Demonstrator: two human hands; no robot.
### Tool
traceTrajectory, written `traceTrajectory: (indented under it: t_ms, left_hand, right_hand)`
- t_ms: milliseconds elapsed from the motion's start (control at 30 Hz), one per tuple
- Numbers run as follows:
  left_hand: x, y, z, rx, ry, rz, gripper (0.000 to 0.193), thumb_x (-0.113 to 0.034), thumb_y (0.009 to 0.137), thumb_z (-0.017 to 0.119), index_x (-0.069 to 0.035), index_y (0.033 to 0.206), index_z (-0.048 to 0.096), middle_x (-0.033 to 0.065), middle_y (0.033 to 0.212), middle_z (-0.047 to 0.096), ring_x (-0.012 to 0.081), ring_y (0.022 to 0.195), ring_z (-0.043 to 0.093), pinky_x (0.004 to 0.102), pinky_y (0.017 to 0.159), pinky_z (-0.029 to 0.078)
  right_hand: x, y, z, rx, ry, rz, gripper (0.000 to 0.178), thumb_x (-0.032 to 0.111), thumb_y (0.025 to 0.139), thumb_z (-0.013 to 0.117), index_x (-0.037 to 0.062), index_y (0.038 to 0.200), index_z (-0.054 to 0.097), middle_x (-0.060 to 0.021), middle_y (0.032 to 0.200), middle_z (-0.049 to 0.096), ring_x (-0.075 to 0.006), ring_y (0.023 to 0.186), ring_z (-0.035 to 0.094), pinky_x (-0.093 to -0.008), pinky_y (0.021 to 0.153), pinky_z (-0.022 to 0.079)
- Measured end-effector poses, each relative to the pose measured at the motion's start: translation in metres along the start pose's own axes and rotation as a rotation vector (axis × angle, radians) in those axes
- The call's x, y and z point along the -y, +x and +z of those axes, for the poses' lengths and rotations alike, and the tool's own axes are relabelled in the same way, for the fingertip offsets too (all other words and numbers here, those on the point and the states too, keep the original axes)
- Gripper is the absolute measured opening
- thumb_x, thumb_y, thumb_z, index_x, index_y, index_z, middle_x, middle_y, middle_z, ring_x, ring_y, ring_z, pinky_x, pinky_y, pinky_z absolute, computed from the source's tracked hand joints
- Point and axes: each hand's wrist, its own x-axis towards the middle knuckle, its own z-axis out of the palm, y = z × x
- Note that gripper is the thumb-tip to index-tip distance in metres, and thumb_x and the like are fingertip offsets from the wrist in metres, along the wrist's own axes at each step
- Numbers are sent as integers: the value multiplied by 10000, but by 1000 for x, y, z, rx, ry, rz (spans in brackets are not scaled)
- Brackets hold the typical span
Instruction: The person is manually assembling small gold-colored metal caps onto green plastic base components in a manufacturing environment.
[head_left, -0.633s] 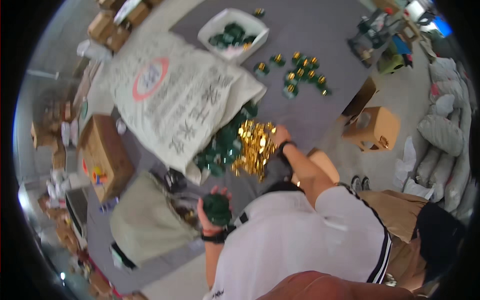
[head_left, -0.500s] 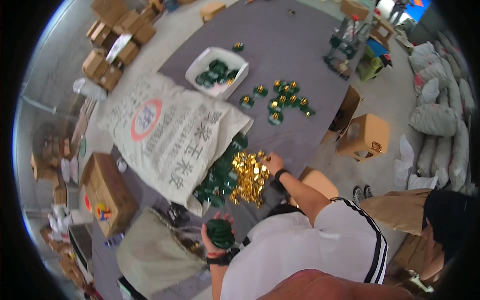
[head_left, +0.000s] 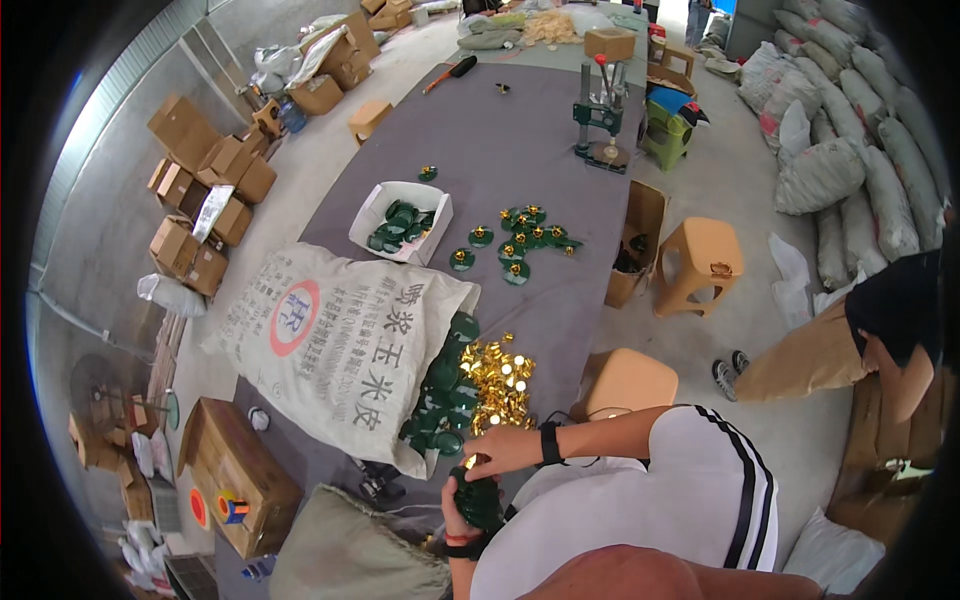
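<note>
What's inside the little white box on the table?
The white box holds a heap of dark green caps. Whatever lies beneath the top ones, and the box's bottom, is covered.

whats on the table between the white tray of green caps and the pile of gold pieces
In the head view, between the white tray and the gold pile lies the printed sack's open mouth, spilling green caps.

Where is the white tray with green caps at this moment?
In the head view, the white tray lies on the grey table, left of the scattered green caps and just beyond the big white sack.
</note>
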Motion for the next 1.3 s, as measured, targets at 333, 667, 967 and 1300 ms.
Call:
traceTrajectory:
  t_ms: [333,667,967,1300]
  left_hand:
    - [2,-111,-52,38,-67,36,599,-558,827,425,-100,1205,503,101,1093,584,270,928,566,413,711,454]
    - [9,-158,-79,332,-19,-136,623,-560,849,379,-70,1210,507,130,1106,585,290,938,563,398,705,459]
    - [41,-163,-67,611,-6,-339,647,-454,868,430,10,1317,392,147,1120,560,283,959,565,399,741,477]
    - [46,-198,-76,288,63,-240,651,-474,862,433,-1,1308,405,180,1138,566,308,985,579,438,835,468]
  right_hand:
    - [71,-24,93,119,-150,-79,363,399,848,601,67,997,602,-97,828,659,-287,720,639,-368,612,498]
    - [128,-87,155,66,34,58,297,229,946,449,15,1142,514,-126,835,634,-262,756,626,-364,701,478]
    - [153,-168,190,-298,-59,186,201,217,939,492,25,978,537,-130,1054,633,-245,770,655,-329,714,508]
    - [145,-150,176,63,-320,-47,197,226,925,492,61,1012,555,-117,947,626,-300,870,623,-386,753,497]
